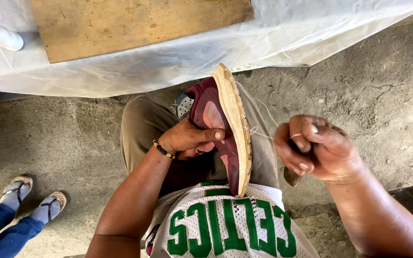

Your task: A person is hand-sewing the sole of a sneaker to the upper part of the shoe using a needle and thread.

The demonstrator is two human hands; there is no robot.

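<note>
Your left hand [187, 138] clamps the maroon shoe [218, 124] on your lap, its long axis running twelve to six, while at three o'clock your right hand [319, 148], fingers pinching the thread [259, 133], pulls it taut from the sole [235, 119].

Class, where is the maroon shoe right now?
The maroon shoe is centre frame, on its side on the person's lap, gripped by the left hand.

Street-side repair spot, cracked concrete floor [369, 86], plastic-draped bench [168, 62], wooden board [135, 24]

Head camera, steeply downward, close
</note>
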